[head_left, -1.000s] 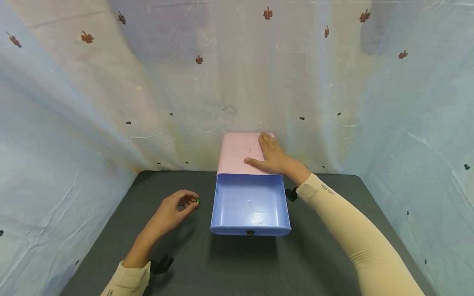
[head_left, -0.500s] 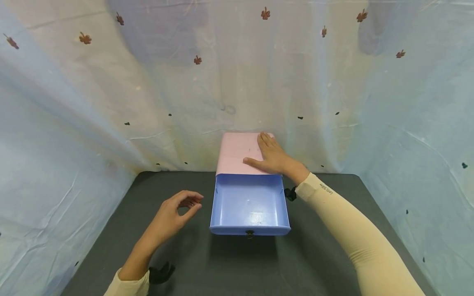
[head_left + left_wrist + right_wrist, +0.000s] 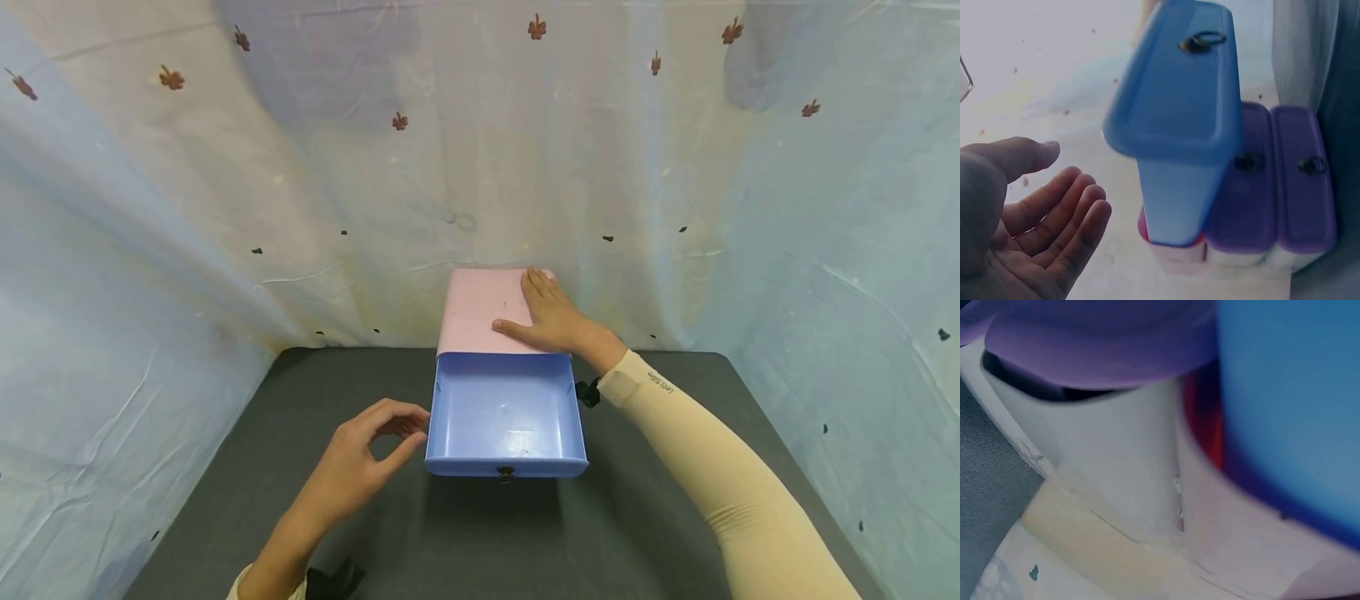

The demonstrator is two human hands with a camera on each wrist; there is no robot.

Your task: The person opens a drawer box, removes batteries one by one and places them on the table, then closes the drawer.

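The small drawer cabinet has a pink top (image 3: 480,312), and its blue top drawer (image 3: 506,412) is pulled out with nothing visible inside. A ring pull (image 3: 1204,41) hangs on the drawer front. My left hand (image 3: 356,462) is beside the drawer's left wall, fingertips very near it; I cannot tell whether they touch. In the left wrist view the left hand's thumb and loosely bent fingers (image 3: 1054,212) stand apart, and I see nothing held. My right hand (image 3: 551,317) rests flat on the pink top, fingers spread. The right wrist view does not show that hand.
Under the blue drawer sit two purple drawers (image 3: 1241,187) with ring pulls, pushed in or nearly so. The cabinet stands on a dark table (image 3: 360,367) against a pale patterned curtain (image 3: 480,167) that also hangs along both sides.
My left hand has moved right, up to the drawer's side. A small green thing at its fingertips one second ago is now out of sight. The right hand has stayed on the pink top.
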